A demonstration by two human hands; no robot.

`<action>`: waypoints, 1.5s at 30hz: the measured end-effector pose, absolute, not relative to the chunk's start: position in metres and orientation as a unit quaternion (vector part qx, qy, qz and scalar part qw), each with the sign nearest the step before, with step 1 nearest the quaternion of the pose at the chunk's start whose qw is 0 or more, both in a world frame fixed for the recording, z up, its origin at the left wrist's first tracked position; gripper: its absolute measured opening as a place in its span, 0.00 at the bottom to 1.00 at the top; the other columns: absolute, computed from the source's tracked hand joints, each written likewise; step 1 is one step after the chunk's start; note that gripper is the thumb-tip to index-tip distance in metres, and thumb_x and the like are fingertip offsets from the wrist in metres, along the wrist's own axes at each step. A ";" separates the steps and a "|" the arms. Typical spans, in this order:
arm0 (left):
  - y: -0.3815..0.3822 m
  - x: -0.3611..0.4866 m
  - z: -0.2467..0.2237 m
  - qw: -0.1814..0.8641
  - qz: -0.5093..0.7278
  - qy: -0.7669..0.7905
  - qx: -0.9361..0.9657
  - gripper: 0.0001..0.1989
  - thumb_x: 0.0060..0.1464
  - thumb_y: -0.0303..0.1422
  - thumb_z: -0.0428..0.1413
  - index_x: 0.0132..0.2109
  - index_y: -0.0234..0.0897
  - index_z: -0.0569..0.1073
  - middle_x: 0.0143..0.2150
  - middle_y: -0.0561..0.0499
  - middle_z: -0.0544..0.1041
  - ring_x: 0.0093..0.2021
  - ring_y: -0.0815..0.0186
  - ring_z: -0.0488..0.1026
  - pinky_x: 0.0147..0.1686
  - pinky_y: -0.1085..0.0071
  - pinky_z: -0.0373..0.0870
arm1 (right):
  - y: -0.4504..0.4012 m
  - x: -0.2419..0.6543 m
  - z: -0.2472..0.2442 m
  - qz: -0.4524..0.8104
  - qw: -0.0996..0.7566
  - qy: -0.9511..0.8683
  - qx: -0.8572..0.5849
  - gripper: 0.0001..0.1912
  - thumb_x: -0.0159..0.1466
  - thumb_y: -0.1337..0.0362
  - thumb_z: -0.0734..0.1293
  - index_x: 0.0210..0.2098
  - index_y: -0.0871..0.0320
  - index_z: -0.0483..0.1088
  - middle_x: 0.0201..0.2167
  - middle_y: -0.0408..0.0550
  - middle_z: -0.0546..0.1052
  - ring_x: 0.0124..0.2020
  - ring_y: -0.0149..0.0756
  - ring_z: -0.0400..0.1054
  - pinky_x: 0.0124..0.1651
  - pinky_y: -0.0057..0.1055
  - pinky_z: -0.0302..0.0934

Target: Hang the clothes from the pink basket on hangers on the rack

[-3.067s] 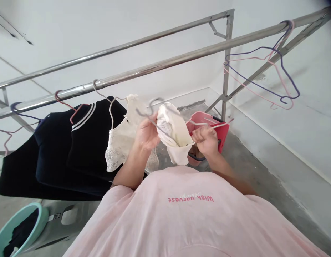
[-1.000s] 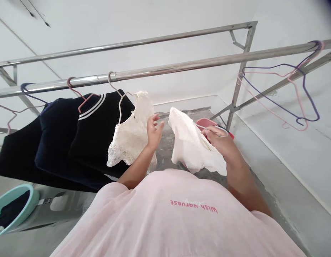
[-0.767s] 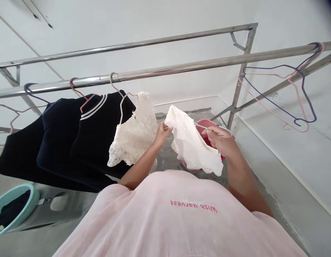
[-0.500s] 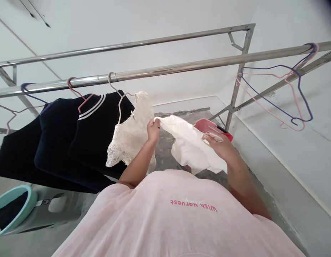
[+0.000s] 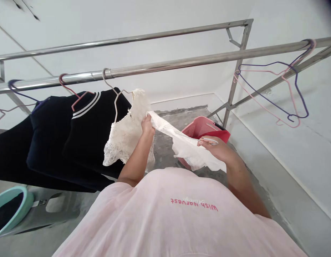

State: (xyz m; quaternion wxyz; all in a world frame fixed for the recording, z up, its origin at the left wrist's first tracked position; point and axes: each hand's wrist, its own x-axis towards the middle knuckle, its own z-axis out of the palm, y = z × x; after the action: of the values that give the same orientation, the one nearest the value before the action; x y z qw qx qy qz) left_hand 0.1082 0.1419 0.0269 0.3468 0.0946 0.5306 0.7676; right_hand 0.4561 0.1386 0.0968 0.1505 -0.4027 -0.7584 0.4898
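Observation:
A white garment (image 5: 188,148) stretches between my two hands, in front of my body and below the rail. My left hand (image 5: 148,125) is closed on its upper left corner. My right hand (image 5: 215,146) is closed at its right side, gripping a light-coloured clothes hanger (image 5: 211,141) whose hook end sticks out past the fingers; most of that hanger is hidden by the cloth. Just left of my left hand, a cream lace top (image 5: 132,130) hangs on a white hanger (image 5: 116,103), partly behind my forearm.
Dark clothes (image 5: 82,139) hang along the metal rail (image 5: 165,67) on the left. Purple and pink hangers (image 5: 296,85) hang at the right end. A pink-red basket (image 5: 200,126) stands on the floor behind the garment. At lower left is a turquoise basin (image 5: 27,203) holding dark cloth.
The white garment has been pulled into a straighter, tauter edge between my hands. My left hand has shifted slightly left, and more of the basket shows. The view has turned a little.

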 end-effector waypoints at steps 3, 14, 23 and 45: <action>0.145 0.128 0.022 0.382 0.752 0.524 0.119 0.11 0.55 0.38 0.64 0.36 0.37 0.71 0.30 0.54 0.74 0.28 0.72 0.71 0.30 0.77 0.67 | 0.150 0.447 0.095 0.515 0.200 -0.731 -0.400 0.18 0.61 0.49 0.65 0.29 0.58 0.73 0.23 0.43 0.66 0.25 0.28 0.55 0.27 0.27 0.47; 0.094 0.205 -0.047 0.511 0.519 0.643 0.236 0.18 0.48 0.40 0.67 0.44 0.36 0.75 0.40 0.48 0.76 0.36 0.68 0.72 0.35 0.73 0.63 | 0.179 0.456 0.121 0.735 0.377 -0.469 -0.313 0.22 0.51 0.49 0.78 0.29 0.57 0.67 0.14 0.33 0.51 0.15 0.20 0.39 0.18 0.21 0.32; 0.069 0.251 -0.020 0.439 0.511 0.571 0.468 0.12 0.55 0.40 0.61 0.42 0.38 0.73 0.40 0.49 0.73 0.41 0.64 0.70 0.38 0.70 0.65 | 0.194 0.438 0.133 0.728 0.482 -0.379 -0.306 0.14 0.63 0.61 0.72 0.30 0.57 0.62 0.18 0.33 0.50 0.15 0.20 0.41 0.15 0.20 0.39; 0.076 0.205 0.053 0.186 0.586 0.616 0.493 0.08 0.61 0.33 0.55 0.32 0.39 0.70 0.29 0.53 0.68 0.32 0.67 0.64 0.34 0.73 0.59 | 0.204 0.446 0.116 0.649 0.658 -0.262 -0.277 0.33 0.65 0.42 0.68 0.24 0.56 0.46 0.18 0.34 0.48 0.15 0.19 0.39 0.13 0.22 0.38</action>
State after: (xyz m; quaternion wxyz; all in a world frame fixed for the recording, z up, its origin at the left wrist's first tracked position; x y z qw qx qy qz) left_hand 0.2046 0.0756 0.0526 0.1860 0.4925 0.6163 0.5857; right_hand 0.4457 0.2039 0.1164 0.6580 -0.2767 -0.2622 0.6494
